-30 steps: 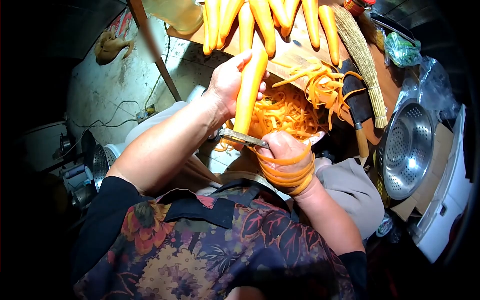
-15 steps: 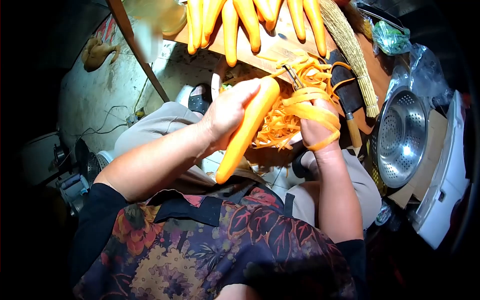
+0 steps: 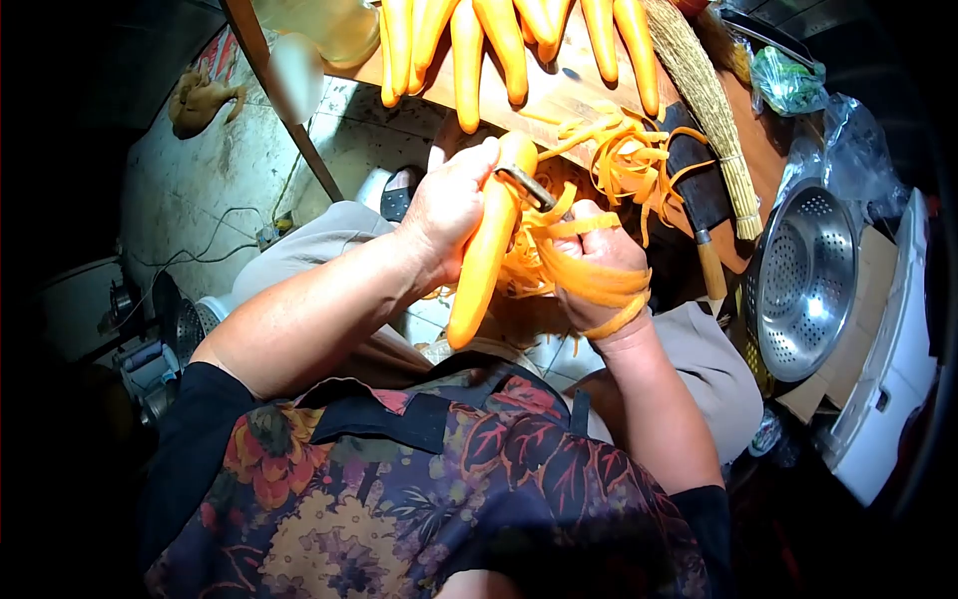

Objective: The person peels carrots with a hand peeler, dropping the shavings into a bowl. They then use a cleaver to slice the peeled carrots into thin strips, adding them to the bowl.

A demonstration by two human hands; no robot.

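My left hand (image 3: 451, 208) is wrapped round a long orange carrot (image 3: 483, 270), which slants with its lower end toward my body. A metal peeler (image 3: 531, 190) is gripped in my right hand (image 3: 599, 265), its head against the carrot's upper part. Strips of carrot peel (image 3: 599, 283) are draped over the back of my right hand and round the wrist. Below the hands, more loose peelings hang or lie in a heap, partly hidden by my right hand.
Several carrots (image 3: 467, 70) lie in a row on the wooden board (image 3: 439, 92). Beside a peel pile (image 3: 631, 165) are a cleaver (image 3: 699, 190) and a straw bundle (image 3: 707, 110). A metal colander (image 3: 806, 285) stands at right, near plastic bags (image 3: 856, 150).
My right hand has moved left and slightly down, bringing the peeler from near the peel pile onto the carrot. The carrot has tilted more upright in my left hand.
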